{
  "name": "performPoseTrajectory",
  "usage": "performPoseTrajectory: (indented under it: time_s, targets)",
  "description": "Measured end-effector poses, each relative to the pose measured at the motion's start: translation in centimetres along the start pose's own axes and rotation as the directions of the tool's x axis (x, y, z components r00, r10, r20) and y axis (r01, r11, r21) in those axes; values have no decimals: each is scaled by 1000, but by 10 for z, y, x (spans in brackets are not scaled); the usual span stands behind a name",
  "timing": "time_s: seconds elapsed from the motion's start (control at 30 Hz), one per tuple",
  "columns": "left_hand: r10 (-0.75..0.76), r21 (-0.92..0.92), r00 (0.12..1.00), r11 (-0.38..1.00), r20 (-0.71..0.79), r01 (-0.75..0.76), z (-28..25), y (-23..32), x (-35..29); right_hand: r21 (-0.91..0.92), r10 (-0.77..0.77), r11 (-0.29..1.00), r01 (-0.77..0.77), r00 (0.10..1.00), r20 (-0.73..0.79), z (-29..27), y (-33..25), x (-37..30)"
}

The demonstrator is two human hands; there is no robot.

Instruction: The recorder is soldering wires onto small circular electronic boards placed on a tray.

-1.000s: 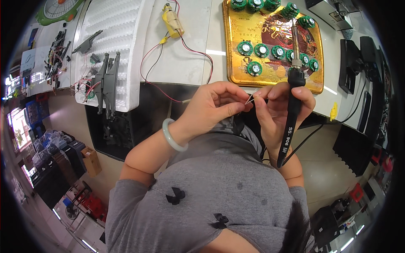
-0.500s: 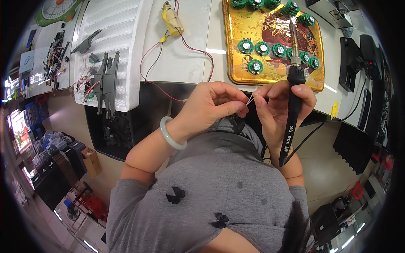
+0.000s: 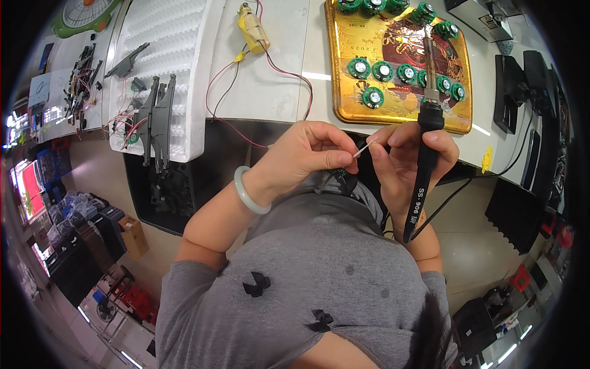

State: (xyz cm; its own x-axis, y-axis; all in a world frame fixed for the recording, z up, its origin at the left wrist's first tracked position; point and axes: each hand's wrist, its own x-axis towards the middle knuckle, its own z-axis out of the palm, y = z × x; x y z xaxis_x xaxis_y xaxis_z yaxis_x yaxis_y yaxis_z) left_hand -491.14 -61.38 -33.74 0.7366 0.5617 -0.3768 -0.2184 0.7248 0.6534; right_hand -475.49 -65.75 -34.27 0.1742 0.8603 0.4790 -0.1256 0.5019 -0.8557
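Between the fingertips of both hands runs a short, thin pale wire (image 3: 364,149). My left hand (image 3: 310,150), with a pale bangle on its wrist, pinches one end of it. At the other end, the thumb and fingertips of my right hand (image 3: 396,163) are closed by the wire's tip. That same hand also holds a black-handled soldering iron (image 3: 423,175), its metal tip pointing away over a gold tray (image 3: 341,92). Several small round green speakers (image 3: 382,71) lie on the tray. Something dark hangs just below my left fingers; I cannot make it out.
A white foam tray (image 3: 192,117) with grey plastic parts (image 3: 161,123) stands at the left. Behind my hands lies a yellow-wrapped cylinder (image 3: 253,32) with red and black wires. The iron's black cord (image 3: 452,195) runs rightward past a yellow scrap (image 3: 487,158). A black bin (image 3: 160,197) sits below the table.
The wire strands looked slightly apart before and now appear as a single line between my fingers. Both hands have barely shifted, and the soldering iron stays in my right hand.
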Motion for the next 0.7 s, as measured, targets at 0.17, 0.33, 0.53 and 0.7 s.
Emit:
performPoseTrajectory:
  time_s: [0.17,0.33,0.53,0.7]
  targets:
    - [-23,197,999,980,-43,31,10,6,-3,-30,7,1000,-6,999,48,-2,4,-4]
    - [156,490,977,869,-144,-67,11,2,-6,-138,23,990,-19,999,25,-3,3,-10]
    - [217,379,961,915,-171,-140,14,-2,-5,-181,27,983,-28,1000,-9,-8,7,-16]
    - [195,265,966,953,-168,-147,10,-1,-4,-206,63,976,-71,997,-47,-6,7,-15]
